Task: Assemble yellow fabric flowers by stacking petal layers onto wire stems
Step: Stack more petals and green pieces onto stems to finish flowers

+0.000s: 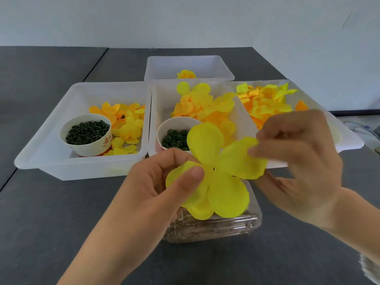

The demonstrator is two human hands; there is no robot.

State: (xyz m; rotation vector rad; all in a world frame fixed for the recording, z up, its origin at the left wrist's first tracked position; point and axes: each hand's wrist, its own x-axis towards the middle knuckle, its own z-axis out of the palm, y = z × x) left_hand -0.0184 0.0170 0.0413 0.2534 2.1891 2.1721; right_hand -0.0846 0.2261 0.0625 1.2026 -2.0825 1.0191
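A large yellow fabric petal layer [218, 173] with several round lobes hangs in the air above a clear box. My left hand [164, 182] pinches its left lobe, thumb on top near the small centre hole. My right hand [298, 153] pinches the right lobe with its fingertips. More yellow fabric shows under the top layer at the lower left. No wire stem is visible; the fabric hides whatever is beneath.
A clear plastic box [216, 227] of brownish bits sits under the petals. Behind stand white trays: left tray [51, 153] with small petals and a cup of dark green pegs [86, 133], middle tray [162, 99] with a cup of green rings [174, 138], right tray [349, 140], far tray [185, 64].
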